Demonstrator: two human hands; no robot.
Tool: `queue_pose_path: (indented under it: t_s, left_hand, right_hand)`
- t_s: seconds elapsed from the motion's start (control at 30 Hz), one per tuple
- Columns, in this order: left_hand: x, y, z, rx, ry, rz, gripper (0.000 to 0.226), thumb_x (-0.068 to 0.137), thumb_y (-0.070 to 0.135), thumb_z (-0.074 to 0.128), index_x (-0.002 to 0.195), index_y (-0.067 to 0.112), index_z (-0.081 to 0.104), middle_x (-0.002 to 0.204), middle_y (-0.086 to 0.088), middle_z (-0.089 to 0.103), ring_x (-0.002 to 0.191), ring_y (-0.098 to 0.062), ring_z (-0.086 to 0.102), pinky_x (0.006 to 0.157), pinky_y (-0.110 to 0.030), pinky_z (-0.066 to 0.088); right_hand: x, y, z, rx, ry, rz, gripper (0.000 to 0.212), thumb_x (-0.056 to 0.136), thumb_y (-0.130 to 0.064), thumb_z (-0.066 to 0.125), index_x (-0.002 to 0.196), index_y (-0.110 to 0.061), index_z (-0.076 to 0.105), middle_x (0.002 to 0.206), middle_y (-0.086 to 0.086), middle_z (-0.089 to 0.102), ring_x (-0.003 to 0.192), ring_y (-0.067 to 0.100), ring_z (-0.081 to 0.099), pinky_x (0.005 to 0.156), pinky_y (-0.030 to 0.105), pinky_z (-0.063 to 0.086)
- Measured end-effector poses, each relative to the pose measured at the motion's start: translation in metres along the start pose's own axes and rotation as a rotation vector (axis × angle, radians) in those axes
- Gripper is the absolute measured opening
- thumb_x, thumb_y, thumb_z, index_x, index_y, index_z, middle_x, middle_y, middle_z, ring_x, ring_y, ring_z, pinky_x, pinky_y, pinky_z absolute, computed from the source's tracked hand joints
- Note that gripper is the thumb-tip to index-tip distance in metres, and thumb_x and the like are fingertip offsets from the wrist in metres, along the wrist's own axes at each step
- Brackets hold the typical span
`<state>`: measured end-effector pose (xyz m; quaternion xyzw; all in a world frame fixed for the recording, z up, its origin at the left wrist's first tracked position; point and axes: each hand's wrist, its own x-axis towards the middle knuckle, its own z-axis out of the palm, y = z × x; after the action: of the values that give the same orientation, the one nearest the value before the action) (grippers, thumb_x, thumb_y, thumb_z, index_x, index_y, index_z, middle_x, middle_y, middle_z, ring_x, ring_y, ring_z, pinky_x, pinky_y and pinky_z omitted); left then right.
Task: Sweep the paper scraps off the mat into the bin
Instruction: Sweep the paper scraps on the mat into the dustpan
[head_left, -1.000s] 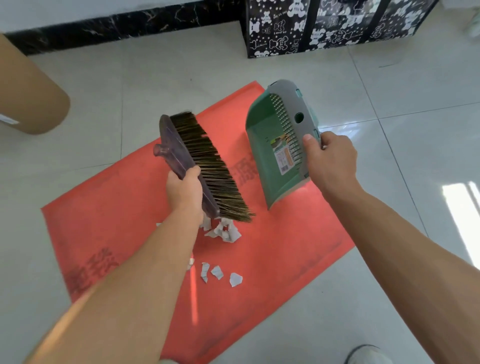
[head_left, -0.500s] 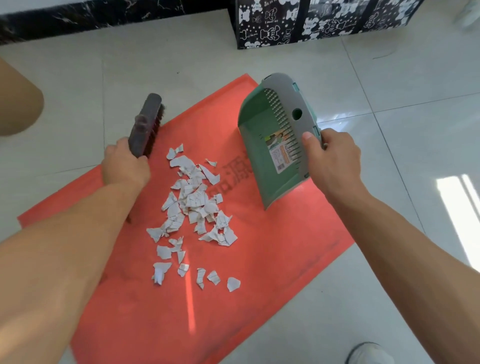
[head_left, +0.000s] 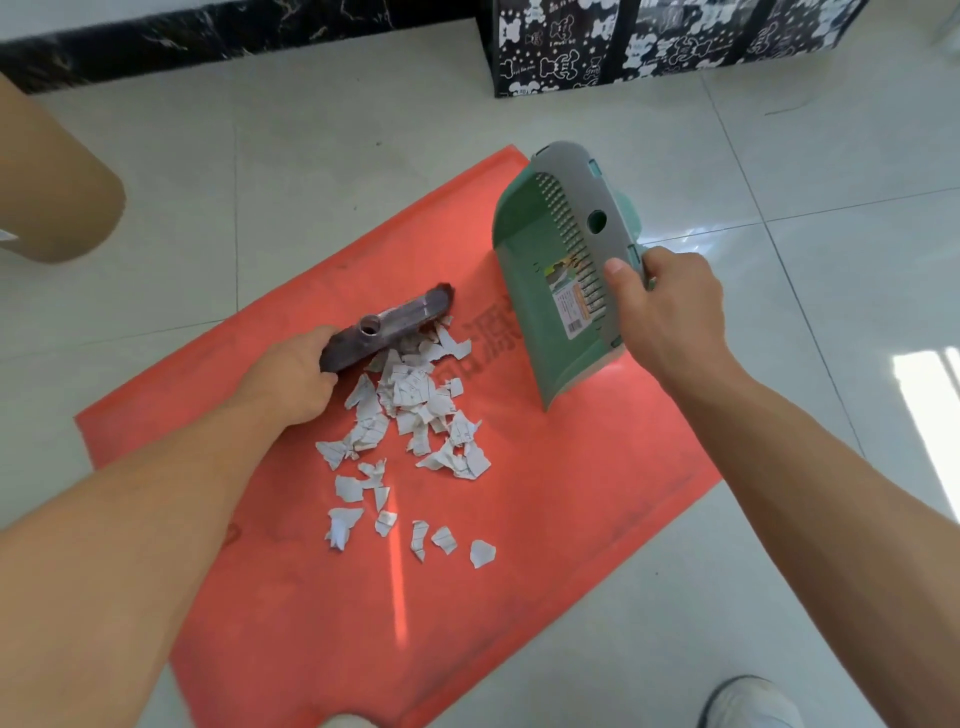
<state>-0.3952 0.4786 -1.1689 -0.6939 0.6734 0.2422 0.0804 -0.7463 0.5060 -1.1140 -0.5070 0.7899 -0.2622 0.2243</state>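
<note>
Torn white paper scraps (head_left: 410, 415) lie mid-mat on the red rectangular floor mat (head_left: 545, 545); light and flimsy, they likely scatter easily. The left hand (head_left: 291, 379) clamps the dark bristle brush head (head_left: 387, 327) at the pile's far edge; the right hand (head_left: 665, 306) grips the green plastic dustpan's (head_left: 540, 270) rim, beside the pile.

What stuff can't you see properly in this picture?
- Head view: the brush bristles are hidden under its own back.
- The writing on the paper scraps and the dustpan sticker is too small to read.
- The mat's near corner is cut off by the bottom edge, and the left arm hides part of it.
- The right hand covers its grip on the dustpan.
</note>
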Motion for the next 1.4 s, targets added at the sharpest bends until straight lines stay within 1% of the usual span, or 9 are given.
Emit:
queue_pose_path:
  t_s: [0.2, 0.37, 0.47, 0.63, 0.8, 0.93, 1.0, 1.2, 1.4]
  left_hand:
    - [-0.035, -0.024, 0.001, 0.030, -0.031, 0.084, 0.049, 0.087, 0.012, 0.062, 0.131, 0.031, 0.050, 0.120, -0.004, 0.062, 0.104, -0.029, 0.058, 0.087, -0.042, 0.048]
    - [-0.058, -0.027, -0.005, 0.086, 0.148, 0.140, 0.045, 0.086, 0.015, 0.062, 0.126, 0.033, 0.050, 0.113, -0.001, 0.061, 0.104, -0.031, 0.057, 0.087, -0.051, 0.047]
    - [-0.069, -0.022, -0.011, 0.040, 0.217, 0.167, 0.046, 0.086, 0.014, 0.061, 0.130, 0.025, 0.050, 0.116, -0.006, 0.060, 0.104, -0.033, 0.056, 0.088, -0.047, 0.046]
    - [-0.091, -0.014, -0.019, 0.033, 0.088, 0.260, 0.049, 0.086, 0.014, 0.066, 0.132, 0.023, 0.052, 0.105, 0.003, 0.060, 0.092, -0.020, 0.053, 0.078, -0.033, 0.039]
    - [-0.115, -0.002, -0.016, 0.008, -0.076, 0.225, 0.044, 0.078, 0.010, 0.066, 0.119, 0.025, 0.057, 0.095, 0.003, 0.064, 0.086, -0.023, 0.059, 0.070, -0.031, 0.041]
    - [-0.134, 0.009, -0.006, 0.032, -0.205, 0.240, 0.041, 0.076, 0.013, 0.064, 0.110, 0.033, 0.054, 0.083, 0.009, 0.059, 0.074, -0.017, 0.055, 0.059, -0.024, 0.038]
    - [-0.143, 0.014, 0.004, 0.026, -0.281, 0.251, 0.046, 0.073, 0.017, 0.062, 0.117, 0.032, 0.055, 0.086, 0.009, 0.060, 0.074, -0.013, 0.055, 0.059, -0.021, 0.039]
    - [-0.153, 0.016, 0.049, 0.089, -0.555, 0.267, 0.048, 0.076, 0.022, 0.062, 0.122, 0.032, 0.054, 0.106, 0.004, 0.063, 0.093, -0.017, 0.055, 0.074, -0.028, 0.043]
    - [-0.142, 0.011, 0.065, 0.067, -0.392, 0.157, 0.047, 0.087, 0.027, 0.065, 0.132, 0.029, 0.049, 0.120, -0.002, 0.061, 0.094, -0.017, 0.051, 0.078, -0.030, 0.041]
  right_hand:
    - [-0.010, 0.000, -0.001, 0.043, -0.015, -0.016, 0.044, 0.098, -0.037, 0.054, 0.064, -0.014, 0.039, 0.087, 0.012, 0.051, 0.064, 0.024, 0.042, 0.050, 0.029, 0.024]
    - [-0.020, 0.006, -0.010, 0.091, -0.010, 0.010, 0.046, 0.098, -0.036, 0.053, 0.063, -0.011, 0.038, 0.081, 0.012, 0.047, 0.062, 0.021, 0.037, 0.052, 0.031, 0.024]
    - [-0.023, 0.014, -0.015, 0.154, -0.004, 0.051, 0.047, 0.096, -0.040, 0.052, 0.075, 0.002, 0.052, 0.087, 0.023, 0.060, 0.070, 0.029, 0.049, 0.056, 0.035, 0.038]
    - [-0.031, 0.020, -0.019, 0.151, 0.001, 0.063, 0.048, 0.097, -0.037, 0.052, 0.084, 0.009, 0.058, 0.090, 0.028, 0.064, 0.070, 0.032, 0.052, 0.060, 0.045, 0.048]
    - [-0.036, 0.014, -0.017, 0.173, -0.014, 0.052, 0.047, 0.096, -0.035, 0.056, 0.079, 0.009, 0.055, 0.083, 0.026, 0.060, 0.067, 0.030, 0.047, 0.058, 0.037, 0.039]
    - [-0.042, 0.010, -0.013, 0.141, -0.047, 0.027, 0.045, 0.096, -0.037, 0.056, 0.080, 0.005, 0.060, 0.087, 0.026, 0.064, 0.077, 0.043, 0.059, 0.064, 0.045, 0.048]
    - [-0.045, 0.010, -0.011, 0.120, -0.052, 0.005, 0.044, 0.096, -0.036, 0.055, 0.083, 0.006, 0.063, 0.087, 0.028, 0.065, 0.078, 0.044, 0.060, 0.064, 0.045, 0.049]
    - [-0.047, 0.014, -0.010, 0.089, -0.060, -0.006, 0.043, 0.096, -0.036, 0.054, 0.074, 0.001, 0.055, 0.088, 0.023, 0.060, 0.067, 0.031, 0.047, 0.053, 0.033, 0.028]
    - [-0.048, 0.014, -0.007, 0.131, -0.069, 0.001, 0.047, 0.090, -0.044, 0.050, 0.076, 0.001, 0.057, 0.091, 0.024, 0.063, 0.077, 0.039, 0.059, 0.061, 0.033, 0.038]
